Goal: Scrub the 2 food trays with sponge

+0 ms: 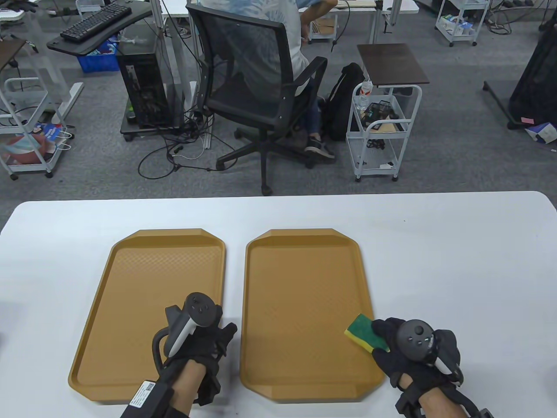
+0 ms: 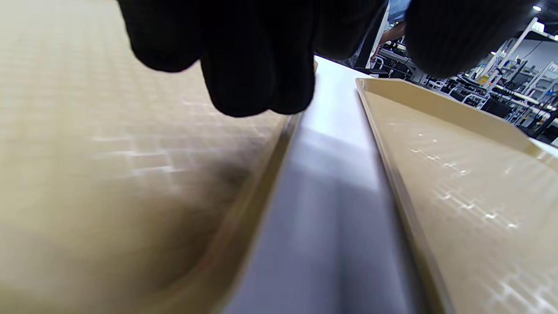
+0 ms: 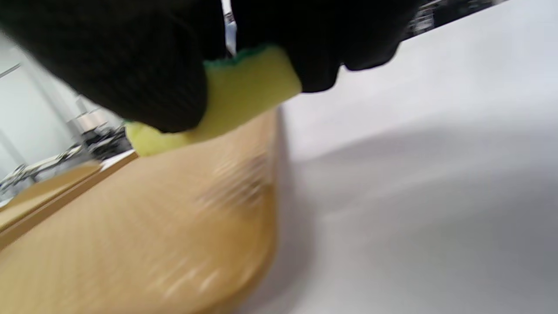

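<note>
Gloved, the right hand (image 1: 413, 344) pinches a sponge (image 1: 363, 332) over the near right edge of the right tray (image 1: 304, 278). Left hand (image 1: 196, 335) hangs over the left tray (image 1: 143, 278) on the tabletop (image 1: 457, 261), fingers (image 2: 248, 65) curled and holding nothing, near that tray's right rim.

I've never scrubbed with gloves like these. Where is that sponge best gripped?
Probably across the sponge by its yellow foam sides, coming from above, as the right hand does now: thumb and fingers pinch the block, leaving its underside free over the right tray.
</note>
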The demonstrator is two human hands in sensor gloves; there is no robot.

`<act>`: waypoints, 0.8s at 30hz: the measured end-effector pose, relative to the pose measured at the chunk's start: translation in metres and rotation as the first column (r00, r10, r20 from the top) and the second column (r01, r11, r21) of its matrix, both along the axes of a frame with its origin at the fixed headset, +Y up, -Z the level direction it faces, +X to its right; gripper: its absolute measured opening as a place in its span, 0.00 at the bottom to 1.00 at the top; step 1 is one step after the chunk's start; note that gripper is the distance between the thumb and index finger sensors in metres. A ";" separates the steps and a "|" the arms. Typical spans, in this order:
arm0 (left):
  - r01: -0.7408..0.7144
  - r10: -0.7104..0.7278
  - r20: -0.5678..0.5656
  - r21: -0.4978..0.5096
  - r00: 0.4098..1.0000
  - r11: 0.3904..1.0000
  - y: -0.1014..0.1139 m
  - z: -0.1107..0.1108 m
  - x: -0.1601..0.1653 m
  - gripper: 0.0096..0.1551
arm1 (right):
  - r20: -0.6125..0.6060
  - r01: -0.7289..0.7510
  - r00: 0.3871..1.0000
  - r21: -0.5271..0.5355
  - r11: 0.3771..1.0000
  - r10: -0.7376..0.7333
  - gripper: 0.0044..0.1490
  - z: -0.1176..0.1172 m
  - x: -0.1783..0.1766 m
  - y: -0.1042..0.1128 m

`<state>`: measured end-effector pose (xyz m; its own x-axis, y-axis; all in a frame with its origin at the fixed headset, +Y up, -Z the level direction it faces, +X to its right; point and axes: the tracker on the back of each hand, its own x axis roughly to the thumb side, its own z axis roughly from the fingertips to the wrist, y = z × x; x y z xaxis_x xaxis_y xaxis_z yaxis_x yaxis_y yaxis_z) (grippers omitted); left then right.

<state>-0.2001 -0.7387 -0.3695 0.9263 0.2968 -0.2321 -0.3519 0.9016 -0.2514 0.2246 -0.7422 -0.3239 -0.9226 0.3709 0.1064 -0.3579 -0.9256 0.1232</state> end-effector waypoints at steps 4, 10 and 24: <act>-0.013 0.013 -0.039 0.011 0.999 1.000 -0.006 -0.012 0.015 0.39 | -0.113 -0.068 0.992 -0.032 0.997 0.064 0.41 0.004 -0.020 -0.007; 0.037 -0.037 -0.020 -0.005 0.999 0.999 -0.018 -0.023 0.029 0.36 | -0.185 -0.203 0.966 -0.109 0.973 0.181 0.41 0.005 -0.032 -0.021; 0.022 -0.021 0.038 -0.010 0.999 1.000 -0.028 -0.029 0.031 0.35 | -0.205 -0.337 0.916 0.076 0.938 0.345 0.34 0.009 -0.062 -0.016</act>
